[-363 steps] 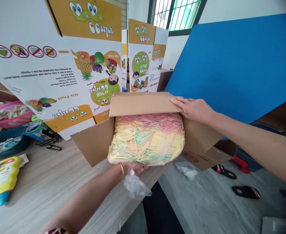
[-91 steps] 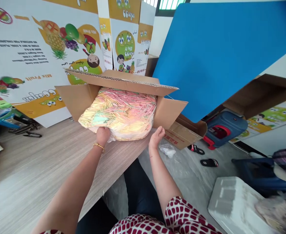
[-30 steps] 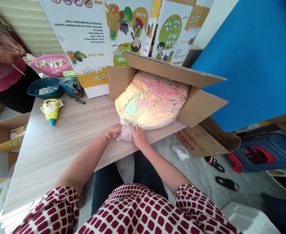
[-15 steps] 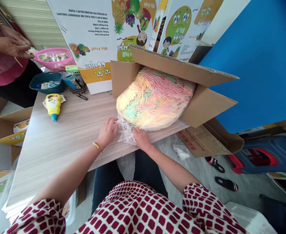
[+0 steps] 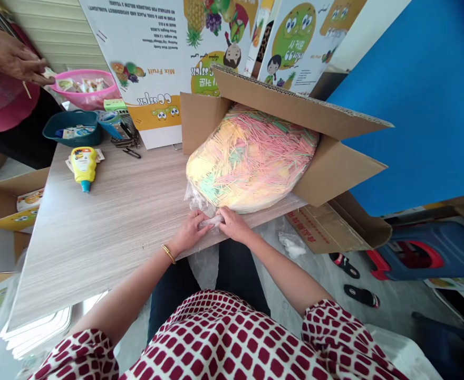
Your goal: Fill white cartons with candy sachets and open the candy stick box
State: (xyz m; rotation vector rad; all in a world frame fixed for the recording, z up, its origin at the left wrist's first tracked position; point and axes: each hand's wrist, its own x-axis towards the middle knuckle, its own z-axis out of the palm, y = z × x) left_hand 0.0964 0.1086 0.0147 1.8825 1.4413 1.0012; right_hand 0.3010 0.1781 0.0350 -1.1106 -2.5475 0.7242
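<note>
Clear plastic film (image 5: 210, 221) was found gathered between the left hand (image 5: 190, 232) and the right hand (image 5: 234, 225), the fingers (image 5: 222, 215) of both closed on it at the near edge of the worktop (image 5: 97, 221). The film ran to a wrapped mass of pastel sticks (image 5: 251, 158), seen at 12 o'clock in an open cardboard carton (image 5: 295, 108). A yellow squeeze bottle (image 5: 82, 169) was noted at 10 o'clock.

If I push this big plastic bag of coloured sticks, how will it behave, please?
The bag of thin sticks probably gives and shifts a little, since it bulges softly. Its glossy plastic looks slippery, so it may slide easily.
</note>
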